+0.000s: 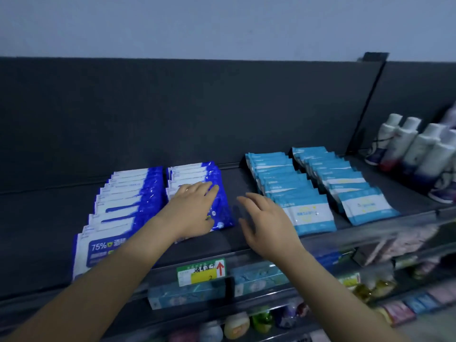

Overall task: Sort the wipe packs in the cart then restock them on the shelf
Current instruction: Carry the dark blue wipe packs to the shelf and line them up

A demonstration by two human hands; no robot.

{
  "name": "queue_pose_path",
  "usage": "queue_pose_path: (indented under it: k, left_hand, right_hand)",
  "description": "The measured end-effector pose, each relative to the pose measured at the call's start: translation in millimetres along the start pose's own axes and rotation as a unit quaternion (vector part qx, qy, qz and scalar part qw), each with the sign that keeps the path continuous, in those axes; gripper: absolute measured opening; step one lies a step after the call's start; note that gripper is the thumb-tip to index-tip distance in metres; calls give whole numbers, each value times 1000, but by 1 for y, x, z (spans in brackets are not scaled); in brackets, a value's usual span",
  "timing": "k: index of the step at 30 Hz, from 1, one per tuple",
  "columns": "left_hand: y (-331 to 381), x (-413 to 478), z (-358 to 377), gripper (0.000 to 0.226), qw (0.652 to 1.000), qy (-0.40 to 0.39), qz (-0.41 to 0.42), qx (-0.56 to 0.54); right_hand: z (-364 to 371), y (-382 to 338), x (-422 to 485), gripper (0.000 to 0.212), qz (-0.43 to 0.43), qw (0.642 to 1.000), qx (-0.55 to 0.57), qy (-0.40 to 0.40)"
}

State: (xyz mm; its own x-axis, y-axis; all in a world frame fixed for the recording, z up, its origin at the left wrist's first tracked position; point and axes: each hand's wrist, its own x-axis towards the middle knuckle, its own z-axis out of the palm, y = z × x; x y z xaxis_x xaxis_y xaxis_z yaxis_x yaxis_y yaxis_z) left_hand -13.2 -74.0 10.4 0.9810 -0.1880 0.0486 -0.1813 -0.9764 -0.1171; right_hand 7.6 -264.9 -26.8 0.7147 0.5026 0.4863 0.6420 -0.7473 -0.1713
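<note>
Counted on the dark shelf [44, 218]: four rows of wipe packs, namely two dark-blue rows [123, 206] at left and two light-blue rows [283, 183] at right. At far right: white bottles [414, 149], at least four. Flat on the inner dark-blue row, fingers straight: left hand [191, 211]. Spread over bare shelf between the colours, holding nothing: right hand [266, 223]. Behind: pale wall [222, 25].

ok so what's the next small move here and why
Probably square up the front blue pack with a light push: the left hand lies flat on it, and the right hand hovers open beside it, holding nothing.
</note>
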Motion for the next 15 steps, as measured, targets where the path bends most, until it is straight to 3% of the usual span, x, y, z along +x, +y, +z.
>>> queue_pose_path:
  k: [4,7,11,15]
  left_hand:
    - [58,1,-27,68,993,94,76,-9]
    - [122,2,-51,63,973,167,160,-14]
    - [236,-6,-62,61,953,164,254,-23]
    - [354,-25,-55,63,935,140,326,-25]
  right_hand:
    - [-45,22,-54,37,55,996,-63,36]
    - [-90,43,-103,42,150,981,-110,60]
    - [-152,74,-195,55,305,938,-157,54]
    - [-200,93,-314,59,455,871,-184,10]
